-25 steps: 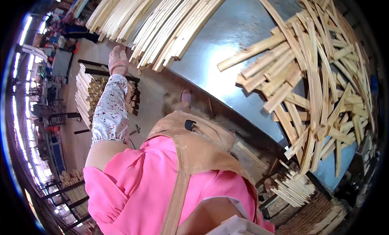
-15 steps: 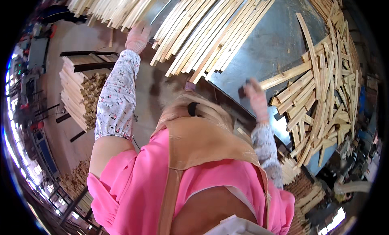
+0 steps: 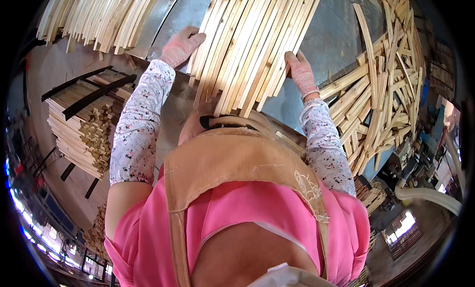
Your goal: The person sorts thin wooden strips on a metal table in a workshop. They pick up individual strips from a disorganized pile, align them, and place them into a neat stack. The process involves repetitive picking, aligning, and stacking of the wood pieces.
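Note:
A row of pale wooden strips [image 3: 247, 49] lies side by side on the metal-topped table [image 3: 341, 34], with uneven near ends. My left hand [image 3: 183, 47], in a pinkish knit glove, is at the row's left edge, thumb and fingers apart. Against the right edge rests my right hand [image 3: 300, 73], gloved too, its fingers slightly bent and apart. The row lies between both hands, and neither hand wraps round a strip. Patterned sleeve covers are on both forearms, and a tan apron [image 3: 232, 168] covers my front.
Another row of strips [image 3: 99, 17] lies at the far left. To the right is a jumbled heap of wooden strips [image 3: 386, 99]. A stack of strips [image 3: 81, 131] with dark bars across it stands low on the left. A pale hose [image 3: 430, 197] runs at the right.
Both hands have come to the row's two sides, the right one moving in from the table's near edge. The strips now lie closer together, with fewer gaps. The view has shifted.

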Demonstrator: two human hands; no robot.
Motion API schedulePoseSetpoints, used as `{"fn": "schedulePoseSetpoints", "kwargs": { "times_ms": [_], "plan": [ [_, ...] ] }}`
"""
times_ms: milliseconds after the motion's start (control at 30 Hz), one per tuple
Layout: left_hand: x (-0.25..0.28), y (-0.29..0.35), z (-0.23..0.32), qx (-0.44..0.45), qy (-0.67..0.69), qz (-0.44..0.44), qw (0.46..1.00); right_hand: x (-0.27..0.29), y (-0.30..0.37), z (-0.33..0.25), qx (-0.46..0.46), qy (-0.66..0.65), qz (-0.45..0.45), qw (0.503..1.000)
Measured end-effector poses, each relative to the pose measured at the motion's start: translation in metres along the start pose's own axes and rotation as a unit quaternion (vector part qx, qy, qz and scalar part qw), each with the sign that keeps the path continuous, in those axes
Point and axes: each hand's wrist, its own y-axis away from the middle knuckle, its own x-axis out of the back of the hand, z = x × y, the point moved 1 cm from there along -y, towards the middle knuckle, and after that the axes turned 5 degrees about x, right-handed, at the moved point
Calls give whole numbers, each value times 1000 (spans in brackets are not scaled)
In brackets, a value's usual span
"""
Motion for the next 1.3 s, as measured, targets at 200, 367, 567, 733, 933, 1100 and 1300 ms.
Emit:
{"fn": "schedulePoseSetpoints", "kwargs": {
  "times_ms": [200, 367, 567, 733, 933, 1100, 1300],
  "plan": [
    [16, -33, 69, -68, -44, 173, 982, 46, -75, -23, 106, 207, 111, 966],
    [8, -70, 115, -141, -172, 260, 940, 98, -172, -71, 308, 446, 154, 826],
    [3, -96, 154, -160, -225, 284, 918, 118, -249, -101, 360, 527, 125, 760],
    [10, -121, 192, -255, -231, 286, 894, 117, -264, -100, 339, 565, 109, 744],
    [-6, -162, 253, -448, -250, 288, 809, 131, -231, -127, 359, 538, 111, 755],
    [-37, -207, 283, -339, -347, 204, 850, 124, -215, -131, 320, 434, 113, 835],
    [-27, -223, 281, -316, -311, 99, 891, 113, -212, -128, 260, 375, 95, 885]
  ]
}}
